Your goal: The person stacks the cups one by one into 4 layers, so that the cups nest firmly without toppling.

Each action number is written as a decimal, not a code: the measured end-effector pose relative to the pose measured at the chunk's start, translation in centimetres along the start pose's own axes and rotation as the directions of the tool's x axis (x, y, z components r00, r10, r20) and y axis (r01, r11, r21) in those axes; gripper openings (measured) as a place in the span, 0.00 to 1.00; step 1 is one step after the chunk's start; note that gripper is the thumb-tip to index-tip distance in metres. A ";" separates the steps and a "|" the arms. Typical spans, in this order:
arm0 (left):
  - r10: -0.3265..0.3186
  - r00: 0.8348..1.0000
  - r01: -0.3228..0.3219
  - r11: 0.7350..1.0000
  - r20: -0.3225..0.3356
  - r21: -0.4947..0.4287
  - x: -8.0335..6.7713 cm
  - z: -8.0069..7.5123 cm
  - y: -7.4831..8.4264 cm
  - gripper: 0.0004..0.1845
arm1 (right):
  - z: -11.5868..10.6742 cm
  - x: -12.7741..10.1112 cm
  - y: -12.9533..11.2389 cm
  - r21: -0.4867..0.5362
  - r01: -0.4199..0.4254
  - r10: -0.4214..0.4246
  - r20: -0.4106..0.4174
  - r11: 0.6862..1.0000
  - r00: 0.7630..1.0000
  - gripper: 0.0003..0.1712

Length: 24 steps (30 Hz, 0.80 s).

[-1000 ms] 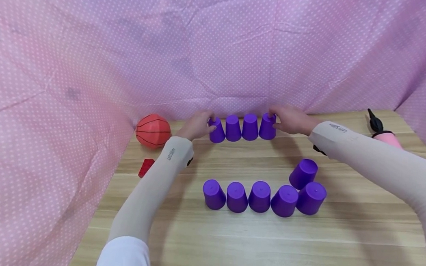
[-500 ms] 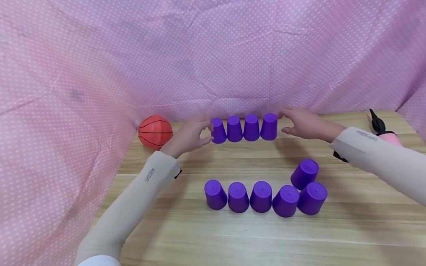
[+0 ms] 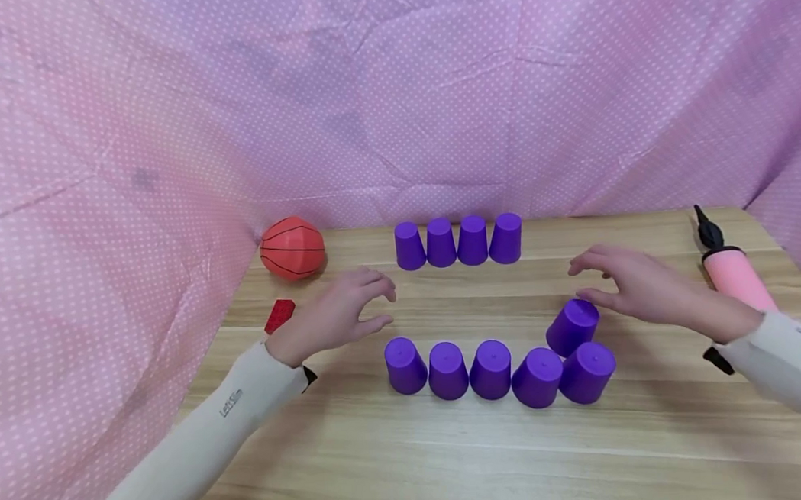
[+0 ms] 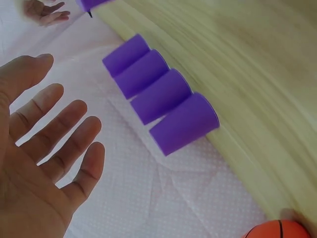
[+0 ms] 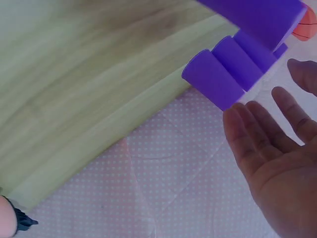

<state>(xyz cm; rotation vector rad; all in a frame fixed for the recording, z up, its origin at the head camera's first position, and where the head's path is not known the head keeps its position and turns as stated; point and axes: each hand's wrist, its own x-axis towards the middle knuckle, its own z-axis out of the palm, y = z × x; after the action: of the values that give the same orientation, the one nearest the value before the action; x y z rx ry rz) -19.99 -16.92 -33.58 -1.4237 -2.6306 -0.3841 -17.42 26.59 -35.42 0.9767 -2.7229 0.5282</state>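
Note:
Several purple cups (image 3: 472,241) stand upside down in a row by the back edge of the table. Nearer the front, another row of upside-down purple cups (image 3: 490,371) runs across, and one more cup (image 3: 571,330) stands behind its right end. My left hand (image 3: 338,313) hovers left of the space between the rows, fingers loosely bent, holding nothing; the left wrist view shows its fingers (image 4: 69,134) spread apart. Over by the single cup is my right hand (image 3: 640,285), palm facing inward and nothing in it. Whether its thumb touches that cup I cannot tell.
A red ball (image 3: 292,248) with black lines sits at the back left, with a small red block (image 3: 280,316) in front of it. On the right lies a pink hand pump (image 3: 738,279) with a black nozzle. Pink dotted cloth (image 3: 432,95) hangs behind the wooden table (image 3: 413,463).
Both hands have let go of the end cups of the back row. They have drawn back toward the front and apart. The cups stay where they were.

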 end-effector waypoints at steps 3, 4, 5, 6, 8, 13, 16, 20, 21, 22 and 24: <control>0.012 1.000 -0.012 1.000 0.013 -0.016 -0.7 0.3 0.6 0.13 | 0.3 -1.2 -0.3 0.013 0.053 -0.053 -0.038 0.998 0.998 0.19; 0.015 1.000 -0.014 1.000 0.026 -0.021 -0.8 0.4 0.8 0.13 | 0.4 -1.6 -0.4 0.023 0.067 -0.065 -0.044 0.998 0.997 0.19; 0.017 0.999 -0.016 0.999 0.038 -0.033 -1.0 0.5 1.0 0.13 | 0.6 -1.9 -0.5 0.030 0.076 -0.074 -0.050 0.997 0.996 0.18; 0.021 0.998 -0.019 0.999 0.051 -0.043 -1.2 0.6 1.2 0.13 | 0.7 -2.2 -0.6 0.035 0.081 -0.079 -0.055 0.996 0.995 0.18; 0.031 0.997 -0.027 0.998 0.073 -0.065 -1.4 0.8 1.4 0.13 | 1.1 -2.7 -0.7 0.046 0.073 -0.070 -0.063 0.996 0.996 0.17; 0.058 0.993 -0.047 0.994 0.105 -0.103 -1.9 1.2 2.0 0.13 | 1.6 -3.4 -0.7 0.052 0.054 -0.051 -0.074 0.997 0.996 0.15; 0.051 0.991 -0.038 0.993 0.124 -0.111 -2.0 1.4 2.2 0.13 | 1.8 -3.6 -0.7 0.061 0.072 -0.067 -0.080 0.996 0.995 0.15; 0.014 0.988 0.004 0.993 0.153 -0.115 -2.3 1.8 2.4 0.12 | 2.0 -3.6 -0.8 0.082 0.097 -0.089 -0.093 0.992 0.992 0.18; 0.004 0.987 0.016 0.993 0.160 -0.120 -2.3 1.8 2.5 0.12 | 2.1 -3.6 -0.8 0.084 0.105 -0.096 -0.097 0.991 0.991 0.18; -0.005 0.986 0.026 0.992 0.166 -0.122 -2.3 1.9 2.5 0.11 | 2.1 -3.6 -0.8 0.085 0.109 -0.100 -0.100 0.990 0.990 0.19; -0.006 0.986 0.028 0.991 0.164 -0.132 -2.4 2.0 2.5 0.11 | 2.2 -3.5 -0.8 0.082 0.110 -0.101 -0.106 0.991 0.989 0.20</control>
<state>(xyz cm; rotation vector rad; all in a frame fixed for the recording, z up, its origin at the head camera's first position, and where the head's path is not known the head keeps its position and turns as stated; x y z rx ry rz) -16.56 -16.98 -35.65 -1.5358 -2.7960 -0.4740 -14.34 27.15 -38.27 1.0779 -2.5616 0.6641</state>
